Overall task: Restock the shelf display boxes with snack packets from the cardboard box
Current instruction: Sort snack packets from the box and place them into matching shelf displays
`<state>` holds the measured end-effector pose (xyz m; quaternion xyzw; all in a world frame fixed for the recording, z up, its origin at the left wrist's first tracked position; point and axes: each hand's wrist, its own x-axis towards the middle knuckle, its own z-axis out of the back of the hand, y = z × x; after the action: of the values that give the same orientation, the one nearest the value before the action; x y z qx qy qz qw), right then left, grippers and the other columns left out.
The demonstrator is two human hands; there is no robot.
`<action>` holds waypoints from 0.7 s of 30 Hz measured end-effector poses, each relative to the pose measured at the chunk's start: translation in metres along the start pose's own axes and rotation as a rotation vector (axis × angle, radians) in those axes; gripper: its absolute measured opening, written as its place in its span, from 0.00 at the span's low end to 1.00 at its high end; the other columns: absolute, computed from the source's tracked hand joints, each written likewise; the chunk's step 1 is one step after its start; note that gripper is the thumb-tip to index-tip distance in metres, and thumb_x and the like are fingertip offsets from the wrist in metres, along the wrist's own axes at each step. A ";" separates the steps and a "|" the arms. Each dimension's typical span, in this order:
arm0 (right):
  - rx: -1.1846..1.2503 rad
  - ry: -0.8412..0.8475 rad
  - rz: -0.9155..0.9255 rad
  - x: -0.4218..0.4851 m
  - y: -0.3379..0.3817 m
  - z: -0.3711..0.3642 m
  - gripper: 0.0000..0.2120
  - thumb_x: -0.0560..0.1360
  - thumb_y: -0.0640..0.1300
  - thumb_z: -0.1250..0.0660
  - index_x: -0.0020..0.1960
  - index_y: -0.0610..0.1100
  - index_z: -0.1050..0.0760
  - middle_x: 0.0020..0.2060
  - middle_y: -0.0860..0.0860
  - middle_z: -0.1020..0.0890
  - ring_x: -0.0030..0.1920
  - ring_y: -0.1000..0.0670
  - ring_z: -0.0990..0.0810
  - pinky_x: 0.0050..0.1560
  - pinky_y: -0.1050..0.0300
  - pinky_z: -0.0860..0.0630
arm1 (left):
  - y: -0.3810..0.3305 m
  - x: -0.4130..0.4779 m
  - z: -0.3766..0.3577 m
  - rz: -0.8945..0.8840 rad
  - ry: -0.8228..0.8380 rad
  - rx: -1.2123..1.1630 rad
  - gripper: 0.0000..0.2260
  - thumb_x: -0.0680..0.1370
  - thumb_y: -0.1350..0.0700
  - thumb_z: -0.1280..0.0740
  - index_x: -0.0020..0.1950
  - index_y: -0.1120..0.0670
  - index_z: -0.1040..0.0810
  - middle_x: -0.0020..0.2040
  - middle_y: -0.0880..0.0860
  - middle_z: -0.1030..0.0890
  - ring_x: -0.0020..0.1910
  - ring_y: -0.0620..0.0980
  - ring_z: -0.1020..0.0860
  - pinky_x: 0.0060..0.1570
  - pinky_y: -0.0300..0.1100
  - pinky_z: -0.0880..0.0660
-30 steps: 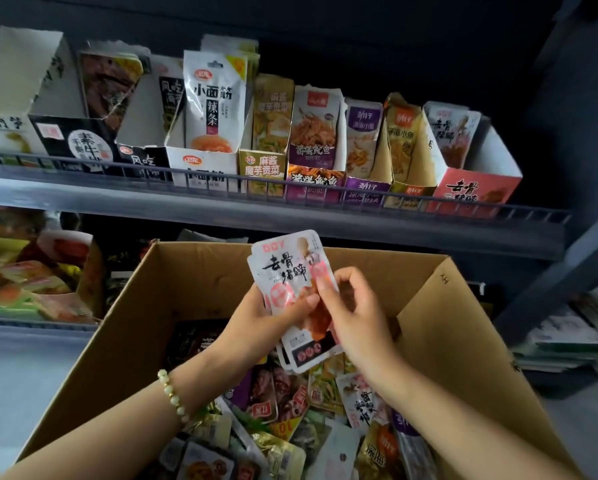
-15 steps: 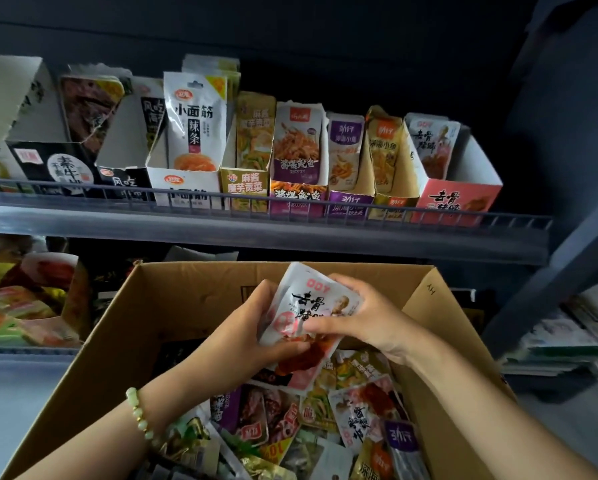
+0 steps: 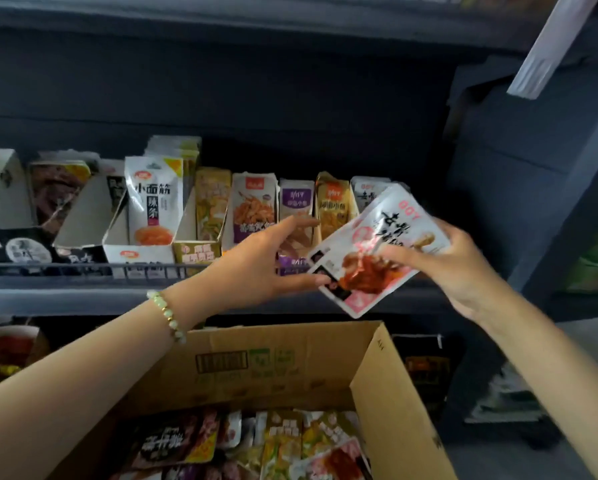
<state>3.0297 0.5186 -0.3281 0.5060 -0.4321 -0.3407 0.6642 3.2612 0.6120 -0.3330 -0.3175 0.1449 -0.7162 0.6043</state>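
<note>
Now packets (image 3: 377,251) up at shelf (image 3: 82,299) level.

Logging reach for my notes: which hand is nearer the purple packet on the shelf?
Left. The left hand hovers just in front of the purple packet; the right hand is farther right, gripping white-and-pink packets.

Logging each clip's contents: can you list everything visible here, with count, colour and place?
pink-white snack packets: small stack, pink and white, in front of the shelf's right end
cardboard box: one, brown, open, below the shelf
loose snack packets: many, mixed colours, inside the cardboard box
display boxes: a row, white, yellow, purple, on the shelf
shelf: one, grey, wire front rail
bead bracelet: one, pale green, left wrist
left grip: open, beside the stack
right grip: holds the stack
</note>
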 end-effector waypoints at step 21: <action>-0.536 0.194 0.058 0.202 -0.043 0.083 0.16 0.64 0.38 0.20 0.47 0.46 0.22 0.42 0.52 0.17 0.43 0.53 0.19 0.44 0.65 0.21 | 0.016 0.178 -0.075 0.035 0.301 0.397 0.23 0.79 0.36 0.47 0.68 0.47 0.31 0.56 0.50 0.20 0.53 0.49 0.21 0.56 0.50 0.24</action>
<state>3.0323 0.2960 -0.3138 0.3302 -0.2752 -0.3737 0.8219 3.2138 0.4249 -0.3495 -0.0796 0.0953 -0.7594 0.6387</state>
